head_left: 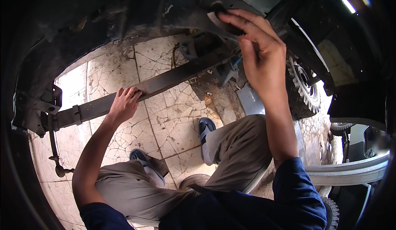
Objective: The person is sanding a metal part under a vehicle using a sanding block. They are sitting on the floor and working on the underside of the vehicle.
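My right hand (264, 48) is raised to the dark underside panel (140, 15) of a vehicle. Between its thumb and fingers is a thin, curved dark piece with a pale edge (215, 20); its exact kind is hard to make out, and the fingers cover part of it. Beside it on the panel is a dark rounded part (208, 0). Lower down, my left hand (125, 103) rests on a long dark leaf spring (165, 81), its fingers lying on the metal and holding nothing.
A bracket (51, 100) carries the spring's left end, with a rod (54, 147) hanging below. A blue-grey stand (226, 72) and a toothed wheel (306, 85) are to the right. I sit on a low round stool (194, 180) over cracked tiles (173, 118). Pale curved rails (350, 170) lie at right.
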Demonstrator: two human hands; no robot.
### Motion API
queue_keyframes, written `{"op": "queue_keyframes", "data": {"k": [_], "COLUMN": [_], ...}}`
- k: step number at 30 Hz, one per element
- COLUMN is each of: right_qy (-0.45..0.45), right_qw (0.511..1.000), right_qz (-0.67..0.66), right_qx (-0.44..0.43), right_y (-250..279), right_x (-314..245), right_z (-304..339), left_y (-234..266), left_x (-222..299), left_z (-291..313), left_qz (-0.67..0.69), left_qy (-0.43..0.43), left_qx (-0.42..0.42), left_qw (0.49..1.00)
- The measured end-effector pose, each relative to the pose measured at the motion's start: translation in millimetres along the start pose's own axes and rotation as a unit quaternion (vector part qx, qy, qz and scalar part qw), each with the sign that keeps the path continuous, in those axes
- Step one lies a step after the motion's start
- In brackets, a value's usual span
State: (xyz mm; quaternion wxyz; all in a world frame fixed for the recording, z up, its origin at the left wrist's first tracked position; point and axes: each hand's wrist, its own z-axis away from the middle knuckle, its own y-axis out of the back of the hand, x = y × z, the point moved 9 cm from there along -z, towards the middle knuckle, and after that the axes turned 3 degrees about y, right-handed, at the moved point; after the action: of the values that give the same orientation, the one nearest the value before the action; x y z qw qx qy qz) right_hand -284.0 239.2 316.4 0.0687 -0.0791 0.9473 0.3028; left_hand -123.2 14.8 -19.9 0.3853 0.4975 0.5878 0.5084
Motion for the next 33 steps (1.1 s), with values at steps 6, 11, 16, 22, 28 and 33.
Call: {"op": "queue_keyframes", "data": {"k": [6,11,16,22,28,33], "right_qy": [-0.048,-0.09,-0.077,-0.113,-0.13,-0.139], "right_qw": [0.998,0.992,0.993,0.986,0.985,0.985], "right_qz": [-0.04,-0.089,-0.089,-0.125,-0.115,-0.104], "right_qx": [0.01,-0.012,-0.008,0.002,-0.001,-0.004], "right_y": [0.2,-2.9,-0.9,-2.3,-1.7,-0.7], "right_x": [16.2,23.4,22.5,30.0,28.3,27.5], "right_z": [3.2,5.9,5.4,8.4,8.4,8.3], "left_y": [-1.9,0.9,-1.9,0.4,-2.3,0.4], "left_x": [0.7,1.2,-0.1,1.6,-0.6,1.4], "left_z": [0.2,-1.6,1.1,-0.3,0.8,0.3], "left_qz": [-0.001,-0.003,-0.004,-0.002,0.006,-0.014], "left_qy": [-0.013,-0.006,-0.008,-0.009,-0.008,-0.012], "left_qx": [0.012,-0.003,0.001,0.004,0.0,0.012], "left_qw": [1.0,1.0,1.0,1.0,1.0,1.0]}}
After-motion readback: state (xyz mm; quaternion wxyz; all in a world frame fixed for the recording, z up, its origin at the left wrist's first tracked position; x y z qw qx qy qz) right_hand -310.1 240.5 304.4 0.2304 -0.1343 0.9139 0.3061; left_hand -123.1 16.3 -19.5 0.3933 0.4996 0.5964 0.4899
